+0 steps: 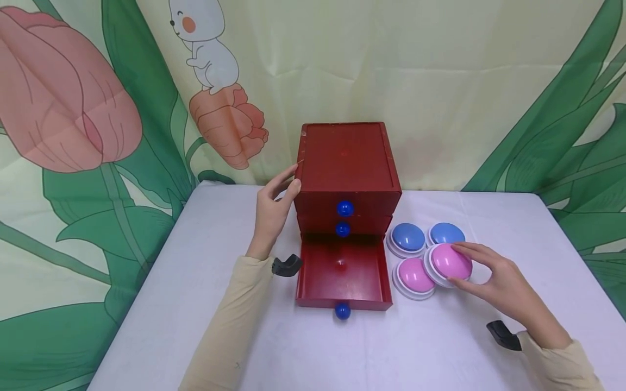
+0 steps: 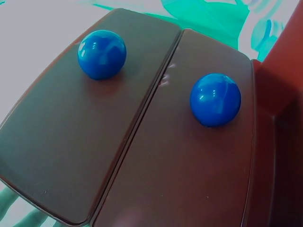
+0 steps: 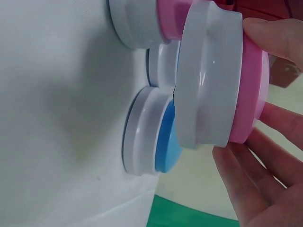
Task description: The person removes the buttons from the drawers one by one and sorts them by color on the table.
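Observation:
My right hand (image 1: 506, 285) pinches a pink-domed push button (image 1: 452, 262) with a white round base between thumb and fingers. In the right wrist view this pink button (image 3: 208, 75) is raised off the cloth. Close by stand another pink button (image 1: 415, 275) and two blue ones, the left blue button (image 1: 408, 237) and the right blue button (image 1: 447, 233). With fairly straight fingers, my left hand (image 1: 271, 214) rests against the left side of a dark red drawer box (image 1: 347, 157). Its bottom drawer (image 1: 342, 279) is pulled out; the two upper drawers are closed.
Blue ball knobs mark the drawers: the top knob (image 1: 345, 208), the middle knob (image 1: 343, 229) and the bottom knob (image 1: 343, 311). A white cloth (image 1: 205, 260) covers the table. Behind it hangs a printed backdrop (image 1: 440, 108) with plants and a rabbit.

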`<control>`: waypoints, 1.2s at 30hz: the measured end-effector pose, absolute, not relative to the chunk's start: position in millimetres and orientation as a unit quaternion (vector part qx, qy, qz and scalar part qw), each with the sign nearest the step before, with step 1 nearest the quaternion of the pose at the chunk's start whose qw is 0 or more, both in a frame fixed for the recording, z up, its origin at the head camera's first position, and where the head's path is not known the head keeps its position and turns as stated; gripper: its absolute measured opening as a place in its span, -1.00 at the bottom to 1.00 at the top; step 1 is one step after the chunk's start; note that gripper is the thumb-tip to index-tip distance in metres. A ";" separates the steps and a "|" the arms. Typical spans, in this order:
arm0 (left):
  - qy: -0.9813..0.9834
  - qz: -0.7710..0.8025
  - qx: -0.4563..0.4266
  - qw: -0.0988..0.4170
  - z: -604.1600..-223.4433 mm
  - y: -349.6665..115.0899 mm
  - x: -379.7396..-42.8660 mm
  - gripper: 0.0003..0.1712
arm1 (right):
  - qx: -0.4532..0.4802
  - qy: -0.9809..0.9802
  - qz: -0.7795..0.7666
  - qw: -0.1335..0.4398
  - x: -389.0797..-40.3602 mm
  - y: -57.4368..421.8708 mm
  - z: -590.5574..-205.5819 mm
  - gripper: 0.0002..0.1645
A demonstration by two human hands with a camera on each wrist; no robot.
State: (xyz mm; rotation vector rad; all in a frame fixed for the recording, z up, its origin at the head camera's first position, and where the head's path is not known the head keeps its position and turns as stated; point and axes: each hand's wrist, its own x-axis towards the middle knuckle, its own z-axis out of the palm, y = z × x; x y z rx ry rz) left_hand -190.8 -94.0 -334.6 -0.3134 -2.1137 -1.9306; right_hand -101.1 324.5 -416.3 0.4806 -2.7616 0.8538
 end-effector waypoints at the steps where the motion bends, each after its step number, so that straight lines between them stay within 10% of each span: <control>1: -0.727 -0.665 -0.107 0.130 -334.6 -93.9 -190.7 -0.51 | 0.161 -0.938 0.290 0.103 -100.5 325.8 -416.4 -0.12; 36: -0.733 -0.659 -0.101 0.133 -334.3 -94.1 -189.3 -0.51 | 0.118 -0.949 0.280 0.080 -87.8 350.7 -439.3 -0.17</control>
